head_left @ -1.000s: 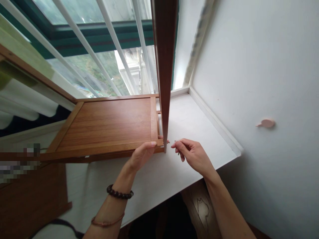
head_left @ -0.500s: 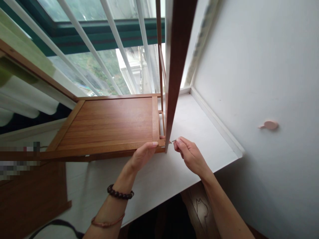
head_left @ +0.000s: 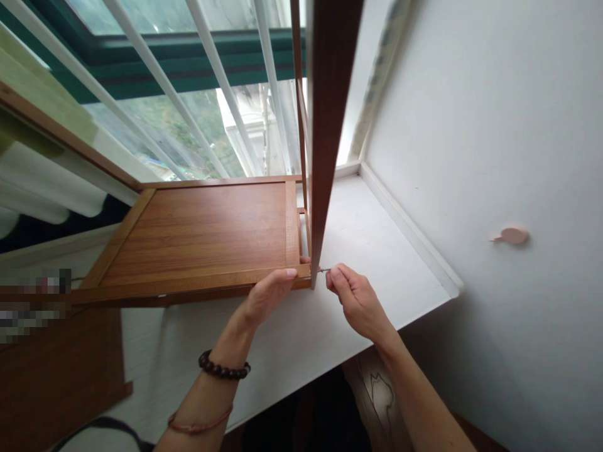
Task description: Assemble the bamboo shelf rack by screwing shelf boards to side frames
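My left hand (head_left: 267, 295) is closed round the front right corner of a brown wooden shelf panel (head_left: 217, 226), thumb on top and fingers mostly hidden beneath. Just right of that corner stands a tall wooden upright (head_left: 330, 125). Beyond the upright, my right hand (head_left: 355, 300) pinches a thin metal rod (head_left: 325, 270), which looks like a hex key. Its tip meets the outer face of the upright near the base, where a small screw head seems to sit. Most of the rod is hidden inside my fingers.
The frame rests on a white ledge (head_left: 372, 251) by a barred window (head_left: 188, 125). A white wall (head_left: 494, 125) with a pink hook (head_left: 513, 236) rises at right. Another brown wooden board (head_left: 61, 376) lies at lower left. Dark wooden flooring (head_left: 372, 383) shows below the ledge.
The rod has turned from slanting upward to nearly level, in line with the upright's side. My right hand has dropped slightly. My left hand keeps its hold, and the view has shifted a little.
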A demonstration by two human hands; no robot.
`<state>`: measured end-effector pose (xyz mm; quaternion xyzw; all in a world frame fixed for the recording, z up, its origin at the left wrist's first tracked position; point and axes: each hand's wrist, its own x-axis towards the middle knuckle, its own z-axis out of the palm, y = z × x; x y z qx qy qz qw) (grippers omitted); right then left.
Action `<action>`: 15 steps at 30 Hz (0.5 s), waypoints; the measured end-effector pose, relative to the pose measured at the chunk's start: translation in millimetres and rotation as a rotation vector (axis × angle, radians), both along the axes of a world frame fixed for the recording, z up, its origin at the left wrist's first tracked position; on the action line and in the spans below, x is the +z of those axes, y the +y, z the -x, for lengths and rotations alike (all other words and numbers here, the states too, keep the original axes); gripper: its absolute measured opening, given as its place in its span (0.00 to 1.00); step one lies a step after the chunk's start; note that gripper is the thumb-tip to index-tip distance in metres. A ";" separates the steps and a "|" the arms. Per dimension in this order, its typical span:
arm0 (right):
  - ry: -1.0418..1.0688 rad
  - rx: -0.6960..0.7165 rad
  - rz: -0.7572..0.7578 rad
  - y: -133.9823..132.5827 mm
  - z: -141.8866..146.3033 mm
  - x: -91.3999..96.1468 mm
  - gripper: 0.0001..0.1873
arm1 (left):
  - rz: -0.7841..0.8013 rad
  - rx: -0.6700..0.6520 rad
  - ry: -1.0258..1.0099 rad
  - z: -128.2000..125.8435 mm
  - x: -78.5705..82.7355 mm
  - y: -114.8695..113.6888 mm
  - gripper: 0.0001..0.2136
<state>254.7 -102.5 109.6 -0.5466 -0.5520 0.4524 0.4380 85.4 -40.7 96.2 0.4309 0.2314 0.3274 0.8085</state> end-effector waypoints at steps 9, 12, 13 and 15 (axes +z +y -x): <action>-0.008 0.033 0.006 -1.5 -1.9 5.2 0.17 | -0.012 0.022 0.014 -0.1 -0.5 0.0 0.15; 0.040 0.039 0.036 -1.9 -0.5 5.2 0.17 | 0.002 0.030 0.006 0.6 -1.9 -0.1 0.15; 0.060 0.041 0.046 -1.8 0.2 4.6 0.17 | 0.012 0.031 0.003 0.9 -2.5 -0.2 0.15; 0.080 0.034 0.053 -1.3 1.1 3.1 0.18 | 0.029 0.033 0.002 1.5 -3.3 -0.2 0.15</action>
